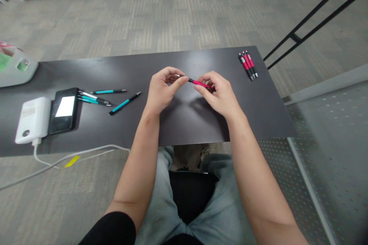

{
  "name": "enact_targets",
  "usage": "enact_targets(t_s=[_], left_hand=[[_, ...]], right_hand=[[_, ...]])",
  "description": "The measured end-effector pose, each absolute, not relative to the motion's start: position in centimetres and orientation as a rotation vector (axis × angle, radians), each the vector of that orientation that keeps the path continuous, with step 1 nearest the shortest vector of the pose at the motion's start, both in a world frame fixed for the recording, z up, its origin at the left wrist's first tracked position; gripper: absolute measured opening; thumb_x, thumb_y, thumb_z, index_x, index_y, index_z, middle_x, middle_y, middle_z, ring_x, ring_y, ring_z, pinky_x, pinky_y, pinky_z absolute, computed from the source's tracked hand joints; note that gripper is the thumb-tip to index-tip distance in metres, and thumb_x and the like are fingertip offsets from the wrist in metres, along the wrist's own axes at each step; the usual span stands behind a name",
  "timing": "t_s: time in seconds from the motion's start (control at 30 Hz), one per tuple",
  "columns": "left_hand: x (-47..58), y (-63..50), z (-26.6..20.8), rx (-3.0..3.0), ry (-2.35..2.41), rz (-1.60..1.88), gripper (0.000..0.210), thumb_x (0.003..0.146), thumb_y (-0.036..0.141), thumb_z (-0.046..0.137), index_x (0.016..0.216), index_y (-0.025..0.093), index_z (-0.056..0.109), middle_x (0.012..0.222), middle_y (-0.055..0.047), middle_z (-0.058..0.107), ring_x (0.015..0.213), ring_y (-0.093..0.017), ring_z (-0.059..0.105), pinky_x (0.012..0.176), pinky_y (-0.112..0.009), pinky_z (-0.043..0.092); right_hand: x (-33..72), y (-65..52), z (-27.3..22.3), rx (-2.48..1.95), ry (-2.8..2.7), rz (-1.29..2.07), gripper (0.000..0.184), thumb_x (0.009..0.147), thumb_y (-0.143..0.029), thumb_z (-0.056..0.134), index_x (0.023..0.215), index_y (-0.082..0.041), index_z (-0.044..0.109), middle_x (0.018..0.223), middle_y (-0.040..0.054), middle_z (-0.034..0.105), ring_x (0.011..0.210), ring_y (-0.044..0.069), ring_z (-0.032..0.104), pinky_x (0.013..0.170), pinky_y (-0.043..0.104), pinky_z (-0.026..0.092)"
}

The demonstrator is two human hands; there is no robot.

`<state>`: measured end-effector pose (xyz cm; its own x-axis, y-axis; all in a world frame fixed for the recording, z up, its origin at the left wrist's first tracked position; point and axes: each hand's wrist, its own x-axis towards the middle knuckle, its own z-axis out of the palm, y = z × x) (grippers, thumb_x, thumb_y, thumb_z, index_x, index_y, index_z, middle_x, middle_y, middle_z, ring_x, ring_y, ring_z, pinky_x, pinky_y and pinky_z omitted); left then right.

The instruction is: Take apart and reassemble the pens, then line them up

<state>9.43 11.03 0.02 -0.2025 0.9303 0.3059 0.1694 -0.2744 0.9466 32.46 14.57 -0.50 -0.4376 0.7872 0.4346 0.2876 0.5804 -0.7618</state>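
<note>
A red pen [198, 82] with black ends is held level above the dark table, between both hands. My left hand [164, 87] pinches its black tip end between thumb and fingers. At the other end, my right hand [219, 91] grips the red barrel near the black end. Several red and black pens [247, 65] lie side by side at the table's far right. Left of my left hand lie a blue and black pen [124, 103] and another blue pen [108, 91]. A small pile of pens [93, 99], blue and silver, rests beside the phone.
On the left of the dark table [184, 132] are a black phone [63, 110] and a white power bank [33, 120] with a white cable [86, 151]. A white plastic container [17, 66] stands at the far left. Black metal bars [310, 23] slant past the right corner.
</note>
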Motion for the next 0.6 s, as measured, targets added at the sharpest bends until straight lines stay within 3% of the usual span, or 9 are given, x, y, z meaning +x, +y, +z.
enact_targets(t_s=[0.1, 0.27, 0.37, 0.53, 0.6], left_hand=[[9.44, 11.02, 0.04, 1.417, 1.330, 1.523, 0.064, 0.073, 0.076, 0.111, 0.089, 0.023, 0.078, 0.089, -0.003, 0.083, 0.077, -0.018, 0.073, 0.078, -0.031, 0.060], [9.36, 11.02, -0.15, 1.412, 1.344, 1.527, 0.066, 0.072, 0.078, 0.110, 0.089, 0.024, 0.078, 0.091, -0.004, 0.084, 0.079, -0.019, 0.075, 0.079, -0.031, 0.061], [9.32, 11.03, -0.21, 1.413, 1.340, 1.531, 0.066, 0.071, 0.079, 0.110, 0.090, 0.024, 0.078, 0.092, -0.004, 0.085, 0.080, -0.019, 0.077, 0.080, -0.032, 0.062], [9.35, 11.05, -0.22, 1.405, 1.336, 1.556, 0.066, 0.071, 0.079, 0.110, 0.090, 0.024, 0.080, 0.092, -0.004, 0.086, 0.081, -0.020, 0.079, 0.081, -0.033, 0.064], [9.39, 11.05, -0.22, 1.397, 1.340, 1.555, 0.065, 0.072, 0.078, 0.111, 0.090, 0.024, 0.079, 0.092, -0.004, 0.086, 0.082, -0.020, 0.079, 0.082, -0.033, 0.065]], right_hand=[[32.46, 14.55, -0.52, -0.866, -2.008, 0.770, 0.060, 0.117, -0.082, 0.059, 0.099, -0.028, 0.077, 0.094, 0.0055, 0.075, 0.089, 0.026, 0.068, 0.089, 0.041, 0.056], [32.42, 14.33, -0.56, -0.873, -2.002, 0.723, 0.053, 0.111, -0.080, 0.072, 0.110, -0.027, 0.078, 0.102, 0.0055, 0.079, 0.090, 0.025, 0.070, 0.088, 0.040, 0.057], [32.38, 14.17, -0.49, -0.903, -2.037, 0.742, 0.054, 0.121, -0.074, 0.057, 0.103, -0.027, 0.078, 0.093, 0.0047, 0.078, 0.087, 0.025, 0.070, 0.088, 0.040, 0.055], [32.34, 13.98, -0.32, -0.923, -2.000, 0.724, 0.055, 0.109, -0.084, 0.072, 0.114, -0.029, 0.079, 0.109, 0.0072, 0.084, 0.093, 0.028, 0.073, 0.090, 0.041, 0.057], [32.33, 13.91, -0.21, -0.936, -2.020, 0.738, 0.058, 0.113, -0.085, 0.064, 0.107, -0.029, 0.079, 0.102, 0.0073, 0.083, 0.093, 0.028, 0.073, 0.090, 0.042, 0.057]])
